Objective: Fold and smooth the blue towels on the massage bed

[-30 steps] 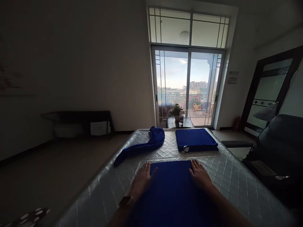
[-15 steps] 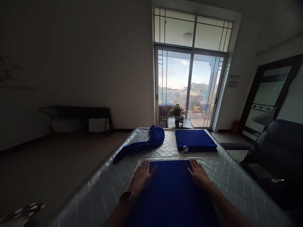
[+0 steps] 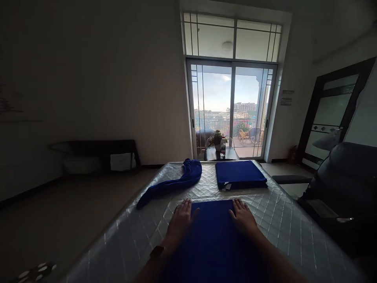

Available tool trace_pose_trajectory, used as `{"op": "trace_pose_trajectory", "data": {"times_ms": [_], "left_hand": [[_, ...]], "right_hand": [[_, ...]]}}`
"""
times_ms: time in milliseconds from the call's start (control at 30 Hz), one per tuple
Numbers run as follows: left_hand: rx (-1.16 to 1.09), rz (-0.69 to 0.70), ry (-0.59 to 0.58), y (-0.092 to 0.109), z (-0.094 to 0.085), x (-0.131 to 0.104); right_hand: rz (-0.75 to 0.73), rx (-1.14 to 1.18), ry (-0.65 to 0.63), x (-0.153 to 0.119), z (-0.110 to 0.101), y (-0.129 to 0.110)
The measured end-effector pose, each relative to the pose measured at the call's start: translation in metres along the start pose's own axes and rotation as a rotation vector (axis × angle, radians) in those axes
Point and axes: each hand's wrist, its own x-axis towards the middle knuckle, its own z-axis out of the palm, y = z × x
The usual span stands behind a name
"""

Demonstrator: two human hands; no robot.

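Flatly, the left hand (image 3: 179,221) and right hand (image 3: 245,221) lie spread along the blue cloth (image 3: 212,236) between them; even pressure should limit creases.

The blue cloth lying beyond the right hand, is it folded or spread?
Folded: the blue cloth lies on the mattress as a compact, thick rectangle with fairly straight edges.

Our left hand (image 3: 181,218): palm down, fingers toward twelve o'clock, dark-banded wrist. Our right hand (image 3: 244,216): palm down, fingers toward eleven, forearm bare.
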Motion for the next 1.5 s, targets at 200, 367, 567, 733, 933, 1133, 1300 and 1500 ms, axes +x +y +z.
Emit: {"op": "trace_pose_trajectory", "data": {"times_ms": [200,367,567,733,933,1133,1300,1500], "left_hand": [[-0.137,0.284,-0.185,0.115,0.036,0.010],[-0.200,0.280,-0.193,0.161,0.053,0.026],[-0.166,0.169,-0.186,0.106,0.046,0.027],[-0.075,0.007,-0.149,0.018,0.026,0.016],[-0.005,-0.114,-0.104,-0.036,0.010,-0.001],[0.017,-0.128,-0.079,-0.032,0.012,-0.003],[0.034,-0.121,-0.062,-0.035,0.016,-0.002],[0.109,-0.145,-0.041,-0.026,0.009,-0.001]], "right_hand": [[-0.035,-0.022,0.033,0.000,0.006,0.006],[-0.104,-0.099,0.053,0.001,0.012,0.012],[-0.011,-0.028,0.015,0.003,0.006,0.006],[0.010,-0.018,0.004,0.000,0.002,0.002],[-0.001,-0.079,0.012,0.000,0.002,0.000],[-0.005,-0.181,0.063,-0.010,-0.004,-0.010],[-0.002,-0.085,0.035,-0.034,0.000,-0.012],[0.029,0.001,-0.014,-0.049,0.003,-0.014]]}}
